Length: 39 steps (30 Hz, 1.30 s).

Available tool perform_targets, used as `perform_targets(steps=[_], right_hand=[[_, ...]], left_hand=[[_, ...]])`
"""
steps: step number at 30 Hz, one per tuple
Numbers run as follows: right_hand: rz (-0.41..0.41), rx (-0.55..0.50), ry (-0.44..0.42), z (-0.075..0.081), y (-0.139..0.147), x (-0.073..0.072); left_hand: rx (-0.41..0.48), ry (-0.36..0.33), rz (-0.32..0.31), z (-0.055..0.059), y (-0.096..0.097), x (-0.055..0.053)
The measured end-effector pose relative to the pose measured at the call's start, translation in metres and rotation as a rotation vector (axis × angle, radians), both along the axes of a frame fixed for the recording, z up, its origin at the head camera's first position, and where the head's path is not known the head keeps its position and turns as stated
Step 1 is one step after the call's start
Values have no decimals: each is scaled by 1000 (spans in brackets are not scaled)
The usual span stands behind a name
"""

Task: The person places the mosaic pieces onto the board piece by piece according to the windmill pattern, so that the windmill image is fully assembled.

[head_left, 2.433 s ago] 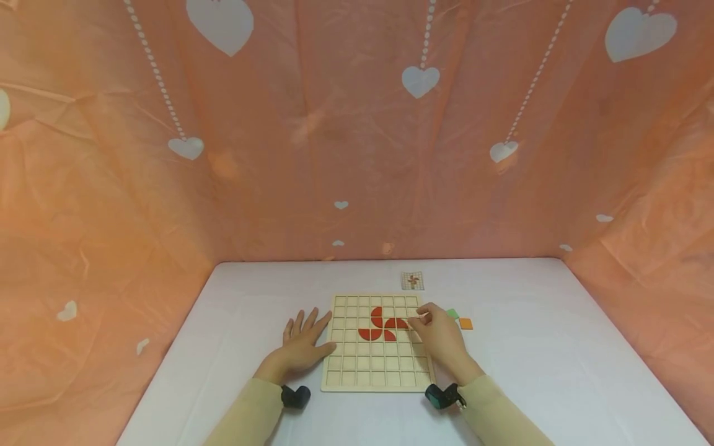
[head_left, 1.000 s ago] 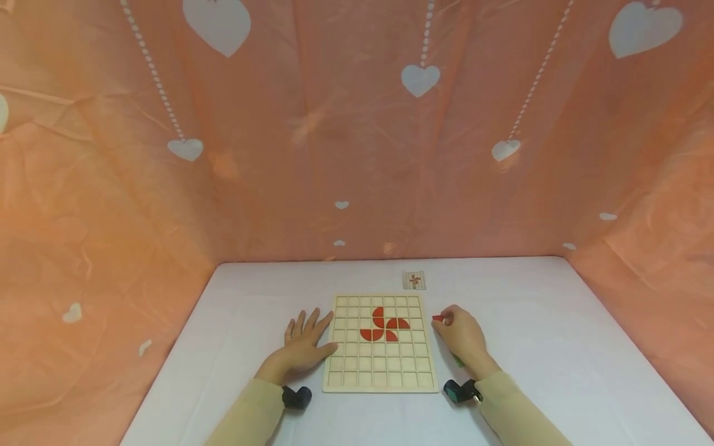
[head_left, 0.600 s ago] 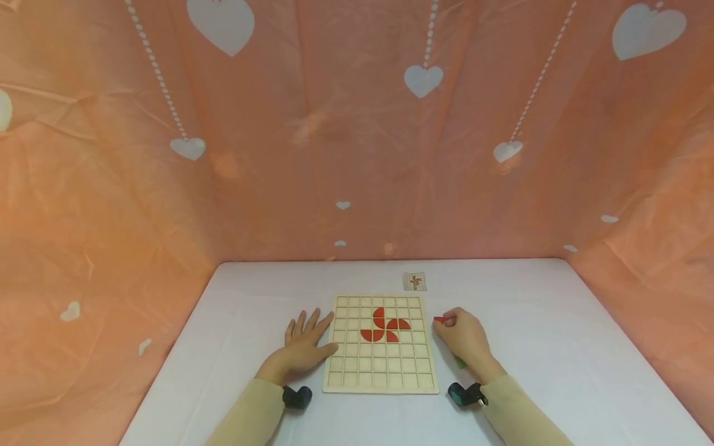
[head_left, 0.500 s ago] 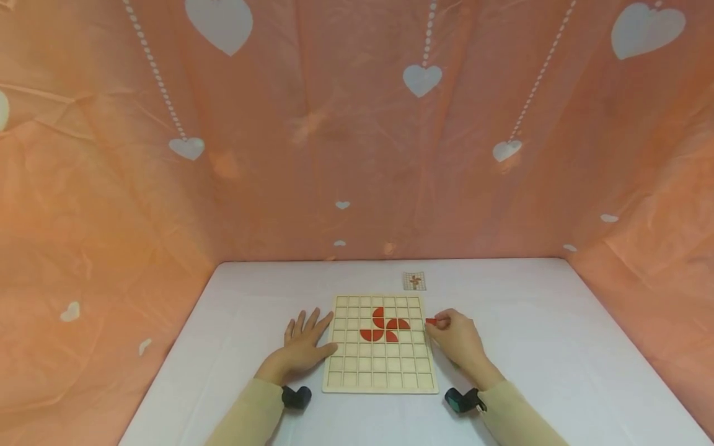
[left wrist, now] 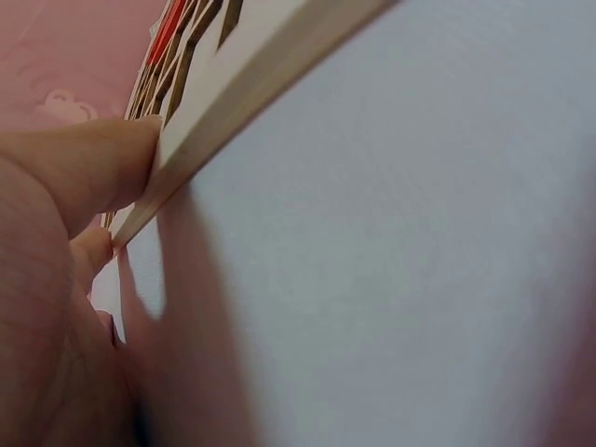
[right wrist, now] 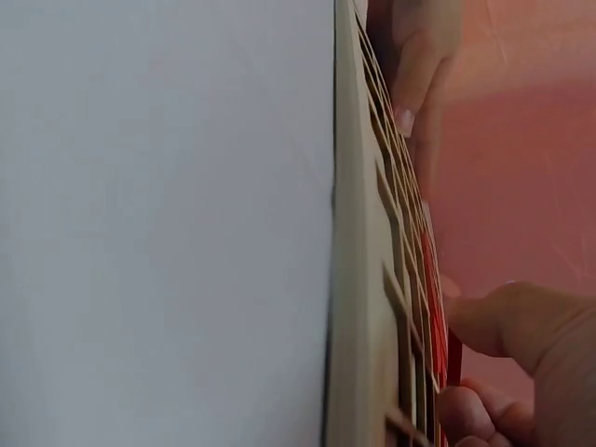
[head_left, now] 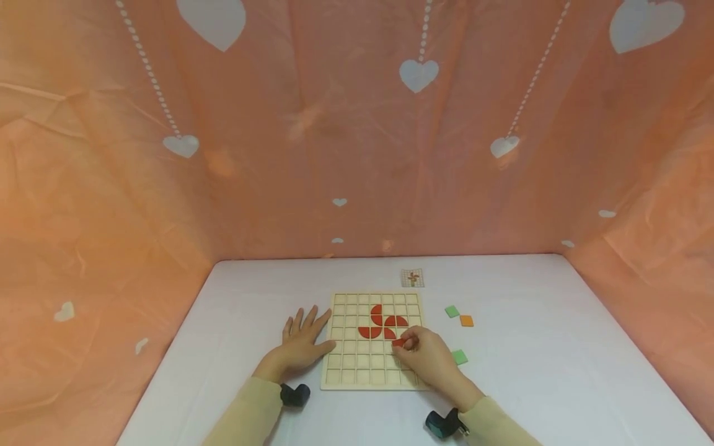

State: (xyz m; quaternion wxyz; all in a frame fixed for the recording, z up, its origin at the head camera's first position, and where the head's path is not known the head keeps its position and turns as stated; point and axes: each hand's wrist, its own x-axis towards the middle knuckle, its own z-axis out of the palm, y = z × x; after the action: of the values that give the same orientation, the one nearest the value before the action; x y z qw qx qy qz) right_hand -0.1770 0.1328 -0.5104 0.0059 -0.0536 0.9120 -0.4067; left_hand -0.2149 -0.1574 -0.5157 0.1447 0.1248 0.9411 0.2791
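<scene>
A square wooden grid board (head_left: 357, 376) lies on the white table. Red quarter-round tiles (head_left: 377, 319) sit in its middle cells in a pinwheel shape. My right hand (head_left: 434, 360) pinches another red tile (head_left: 398, 342) between thumb and fingers, close over the board just below the pinwheel. In the right wrist view that red tile (right wrist: 454, 358) shows edge-on between the fingertips. My left hand (head_left: 300, 345) lies with straight, spread fingers at the board's left edge. Its thumb (left wrist: 102, 163) touches the board's rim in the left wrist view.
Right of the board lie an orange tile (head_left: 467, 321), a green tile (head_left: 451, 311) and a second green tile (head_left: 460, 357) beside the right hand. A small card (head_left: 413, 278) with a pinwheel picture on a grid lies behind the board.
My right hand went right off the board, came up with a red tile, and carried it left over the board. The loose tiles show again. My left hand stayed put.
</scene>
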Motion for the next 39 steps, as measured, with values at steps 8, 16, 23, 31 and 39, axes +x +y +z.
perform_targets(steps=[8,16,23,31,39], right_hand=[[-8,34,26,2,-6,4],[-41,63,27,2,-11,0],[-73,86,25,4,-17,-2],[-56,70,13,1,-12,0],[-4,65,17,2,-9,-4]], left_hand=[[-11,5,-3,-3,2,-4],[-20,17,0,2,2,-5],[-24,26,7,5,1,-6],[-29,8,3,-3,0,-3],[-20,15,5,-3,0,-2]])
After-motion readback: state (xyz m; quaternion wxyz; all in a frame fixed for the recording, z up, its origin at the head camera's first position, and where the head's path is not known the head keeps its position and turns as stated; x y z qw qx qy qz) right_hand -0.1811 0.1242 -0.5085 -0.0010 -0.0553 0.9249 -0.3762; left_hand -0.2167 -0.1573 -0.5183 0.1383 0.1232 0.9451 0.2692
